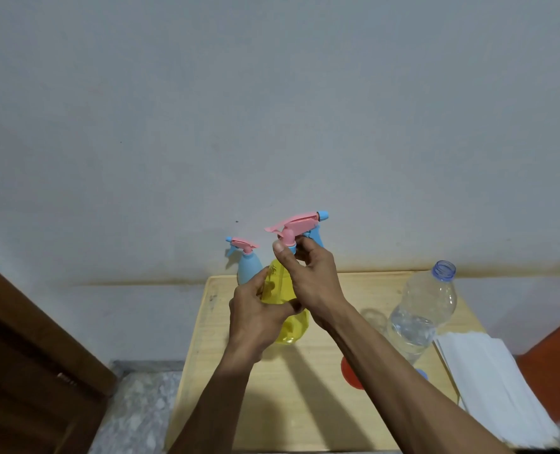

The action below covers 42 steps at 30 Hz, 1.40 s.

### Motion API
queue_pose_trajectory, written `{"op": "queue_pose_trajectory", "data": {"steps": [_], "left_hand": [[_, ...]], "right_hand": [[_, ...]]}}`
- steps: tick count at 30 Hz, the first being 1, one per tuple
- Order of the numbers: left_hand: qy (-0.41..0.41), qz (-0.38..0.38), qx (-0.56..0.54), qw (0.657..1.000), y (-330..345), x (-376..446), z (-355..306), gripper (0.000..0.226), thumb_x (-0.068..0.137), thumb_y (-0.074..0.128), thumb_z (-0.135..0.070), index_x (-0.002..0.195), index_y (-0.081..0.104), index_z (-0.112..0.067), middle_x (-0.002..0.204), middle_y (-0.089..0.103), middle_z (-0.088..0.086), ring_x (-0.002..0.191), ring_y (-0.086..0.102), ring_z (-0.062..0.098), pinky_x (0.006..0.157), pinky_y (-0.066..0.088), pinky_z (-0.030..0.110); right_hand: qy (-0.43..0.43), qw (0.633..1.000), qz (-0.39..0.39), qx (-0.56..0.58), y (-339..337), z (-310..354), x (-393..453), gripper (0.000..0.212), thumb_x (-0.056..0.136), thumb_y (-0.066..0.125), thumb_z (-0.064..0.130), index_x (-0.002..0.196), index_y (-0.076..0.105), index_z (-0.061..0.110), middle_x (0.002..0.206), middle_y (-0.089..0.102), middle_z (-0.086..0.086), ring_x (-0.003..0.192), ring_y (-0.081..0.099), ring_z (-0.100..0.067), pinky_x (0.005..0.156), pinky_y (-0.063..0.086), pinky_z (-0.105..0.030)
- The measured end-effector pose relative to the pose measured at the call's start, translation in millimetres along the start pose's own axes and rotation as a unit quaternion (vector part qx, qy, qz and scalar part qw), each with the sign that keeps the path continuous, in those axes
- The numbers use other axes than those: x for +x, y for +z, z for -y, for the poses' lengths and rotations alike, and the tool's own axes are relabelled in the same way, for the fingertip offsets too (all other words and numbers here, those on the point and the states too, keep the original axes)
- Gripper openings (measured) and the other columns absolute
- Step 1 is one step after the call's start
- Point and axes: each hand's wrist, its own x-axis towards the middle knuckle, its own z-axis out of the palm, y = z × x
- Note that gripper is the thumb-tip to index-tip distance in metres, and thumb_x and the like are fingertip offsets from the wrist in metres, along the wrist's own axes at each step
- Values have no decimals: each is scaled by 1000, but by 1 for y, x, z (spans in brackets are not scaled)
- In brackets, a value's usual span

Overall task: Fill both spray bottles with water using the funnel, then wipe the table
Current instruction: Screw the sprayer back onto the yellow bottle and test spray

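Observation:
A yellow spray bottle (pixel 290 326) stands near the middle of the small wooden table (pixel 304 404). My left hand (pixel 259 314) is wrapped around its body. My right hand (pixel 311 273) grips the collar at its neck, under the pink spray head (pixel 296 224) with a blue nozzle and trigger. A blue spray bottle (pixel 248 268) with its own pink head stands behind, at the table's back left corner. An orange-red funnel (pixel 350 373) lies on the table, mostly hidden by my right forearm.
An open clear water bottle (pixel 422 309), partly full, stands at the right, its blue cap (pixel 422 373) beside it. A stack of white cloths (pixel 491 385) lies at the right edge. The wall is close behind; a wooden door is left.

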Motion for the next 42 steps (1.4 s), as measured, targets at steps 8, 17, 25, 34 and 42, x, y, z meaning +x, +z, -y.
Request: {"op": "queue_pose_trajectory", "data": {"steps": [8,17,25,34,42], "left_hand": [[-5,45,-13,999,1,1,-5,58,58,90,-11,106,74,-39,93,78,-10,94,72,9,83,62,39],[-11,83,-45,995,-4,-1,-8,55,56,92,-10,106,77,-27,98,79,3,98,74,23,91,59,53],[-6,21,-50,998,2,-7,-8,63,50,93,-25,108,74,-40,93,78,-11,97,71,12,85,61,40],[-16,91,-90,992,-10,-8,-13,59,54,94,-13,109,77,-23,102,78,9,103,72,31,90,59,53],[-19,100,-105,989,-7,-7,-16,57,52,92,-12,107,77,-23,102,77,11,103,72,32,92,58,55]], "right_hand": [[-30,999,33,-17,-6,3,0,15,100,58,36,92,66,25,84,66,3,83,61,-12,78,51,-27],[-1,998,67,19,-21,7,3,15,95,67,34,100,73,21,99,72,-16,98,66,-32,94,53,-45],[30,999,20,40,-10,7,0,9,91,73,35,96,74,27,86,67,-8,83,58,-10,82,50,-32],[42,986,133,92,-26,14,1,21,98,62,17,117,72,15,108,76,4,100,69,-7,92,55,-28],[13,994,100,37,-20,10,5,32,91,73,27,122,69,22,116,73,-5,105,64,-25,103,50,-43]]}}
